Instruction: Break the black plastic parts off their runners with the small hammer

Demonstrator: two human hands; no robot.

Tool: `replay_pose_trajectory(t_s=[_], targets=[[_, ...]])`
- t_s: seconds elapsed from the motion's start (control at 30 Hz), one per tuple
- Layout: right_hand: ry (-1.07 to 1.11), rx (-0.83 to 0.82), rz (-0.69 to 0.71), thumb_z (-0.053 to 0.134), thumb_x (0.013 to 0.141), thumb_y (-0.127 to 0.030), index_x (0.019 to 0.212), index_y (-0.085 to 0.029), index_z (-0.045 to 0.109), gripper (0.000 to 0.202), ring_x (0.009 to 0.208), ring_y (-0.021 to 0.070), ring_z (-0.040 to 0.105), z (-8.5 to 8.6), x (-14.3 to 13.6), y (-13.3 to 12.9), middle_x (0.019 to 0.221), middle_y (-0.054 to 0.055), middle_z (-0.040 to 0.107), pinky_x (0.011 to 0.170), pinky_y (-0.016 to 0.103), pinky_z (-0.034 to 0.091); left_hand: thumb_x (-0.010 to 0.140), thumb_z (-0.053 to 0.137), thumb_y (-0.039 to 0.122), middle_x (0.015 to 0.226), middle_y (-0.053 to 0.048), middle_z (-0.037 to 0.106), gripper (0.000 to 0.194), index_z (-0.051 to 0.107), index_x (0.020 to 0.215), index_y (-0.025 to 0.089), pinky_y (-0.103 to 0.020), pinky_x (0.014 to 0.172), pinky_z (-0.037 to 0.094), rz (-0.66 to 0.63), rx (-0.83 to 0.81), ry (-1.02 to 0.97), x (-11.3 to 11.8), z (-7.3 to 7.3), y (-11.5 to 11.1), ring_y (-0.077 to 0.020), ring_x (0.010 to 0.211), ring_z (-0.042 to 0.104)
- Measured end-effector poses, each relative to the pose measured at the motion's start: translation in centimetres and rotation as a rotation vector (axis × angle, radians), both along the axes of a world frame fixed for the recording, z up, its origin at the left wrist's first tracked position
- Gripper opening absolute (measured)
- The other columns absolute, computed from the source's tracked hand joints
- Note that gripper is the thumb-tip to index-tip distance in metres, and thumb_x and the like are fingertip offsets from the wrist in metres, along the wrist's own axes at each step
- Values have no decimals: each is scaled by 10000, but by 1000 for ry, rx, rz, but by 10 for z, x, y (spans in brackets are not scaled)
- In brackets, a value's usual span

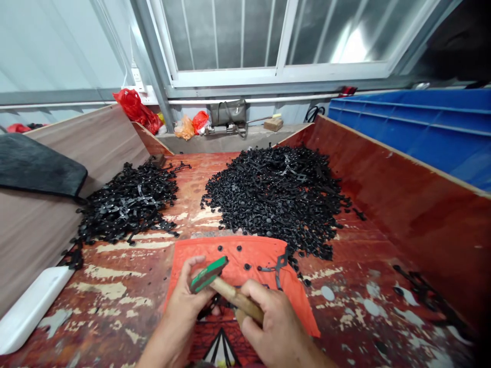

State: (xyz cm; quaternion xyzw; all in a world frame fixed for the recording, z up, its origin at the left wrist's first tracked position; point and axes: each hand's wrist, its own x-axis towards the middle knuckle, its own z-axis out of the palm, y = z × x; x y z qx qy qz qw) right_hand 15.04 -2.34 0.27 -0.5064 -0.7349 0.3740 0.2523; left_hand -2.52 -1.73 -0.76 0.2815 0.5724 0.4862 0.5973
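My right hand (268,312) is wrapped round the wooden handle of a small hammer (232,295). The hammer's green-edged head (209,274) is raised beside my left hand (187,296). Dark parts show partly between and below the fingers of my left hand, which are bent round them; their shape is mostly hidden. Both hands are over an orange cloth (264,250) with a printed pattern at its lower part. On the cloth lie several small black round pieces (247,266) and a black branched strip (279,267).
Behind the cloth is a large heap of small black parts (272,199); a second heap (130,204) lies to the left. A white box-like object (34,309) is at lower left. Wooden boards (402,184) edge the worn red table, with a blue crate (422,128) beyond.
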Motion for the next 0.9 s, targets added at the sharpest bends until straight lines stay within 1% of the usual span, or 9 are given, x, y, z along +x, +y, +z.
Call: replay_pose_trajectory(t_s=[0.07, 0.2, 0.3, 0.37, 0.5, 0.57, 0.67, 0.8, 0.9], targets=[[-29, 22, 11, 464, 697, -96, 707, -232, 432, 140, 529, 117, 448, -1, 2, 0, 592, -62, 483, 510, 219, 279, 657, 816, 388, 691, 25, 629, 518, 584, 1078, 194, -233, 530, 443, -21, -51, -61, 1, 3, -1, -124, 521, 550], [-158, 97, 46, 475, 687, -115, 722, -235, 438, 130, 546, 146, 523, -3, 4, -2, 616, -38, 578, 518, 252, 265, 633, 842, 427, 764, -21, 678, 407, 662, 894, 171, -243, 657, 445, 39, -79, -82, 4, 2, -5, -163, 711, 611], [-146, 122, 63, 478, 717, -127, 774, -241, 506, 131, 594, 159, 590, -2, 3, -3, 675, -30, 650, 542, 254, 287, 722, 774, 489, 733, -31, 667, 368, 653, 842, 163, -241, 639, 418, -36, -133, -180, 5, 0, -6, -149, 676, 585], [-110, 81, 68, 471, 739, -129, 778, -246, 518, 132, 581, 148, 578, -1, 3, -3, 660, -42, 636, 539, 244, 291, 718, 779, 483, 699, -5, 630, 356, 652, 822, 168, -228, 619, 403, -30, -113, -189, 5, -1, -6, -125, 637, 541], [-13, -33, 55, 461, 791, -172, 765, -236, 502, 81, 555, 138, 496, -2, 6, -1, 628, -43, 553, 523, 231, 298, 585, 836, 509, 541, 47, 479, 403, 625, 656, 174, -224, 537, 343, -10, -53, -35, 5, 3, -6, -106, 532, 408], [25, -79, 11, 470, 814, -206, 766, -233, 481, 57, 575, 139, 475, -3, 9, 0, 651, -38, 536, 532, 227, 312, 617, 794, 559, 548, 26, 506, 429, 602, 599, 175, -232, 556, 358, -27, -42, 68, 7, 7, -5, -127, 568, 441], [27, -134, -44, 495, 821, -217, 746, -233, 434, 99, 611, 139, 461, -3, 9, 0, 675, -37, 517, 556, 226, 321, 683, 726, 595, 593, 14, 540, 443, 607, 616, 174, -226, 575, 374, -10, 0, 130, 13, 10, -2, -137, 615, 465], [50, -130, 4, 521, 813, -181, 717, -227, 441, 132, 612, 128, 454, -3, 5, -1, 646, -53, 483, 562, 229, 299, 619, 763, 570, 509, 57, 424, 440, 565, 613, 177, -214, 497, 300, 62, -5, 85, 11, -2, 13, -103, 510, 357], [90, -142, -24, 513, 855, -199, 761, -230, 496, 101, 611, 122, 442, -5, 8, 1, 654, -60, 471, 559, 224, 302, 613, 749, 577, 528, 50, 451, 449, 557, 609, 171, -219, 517, 304, 14, -28, 148, -9, -12, 33, -102, 508, 366]])
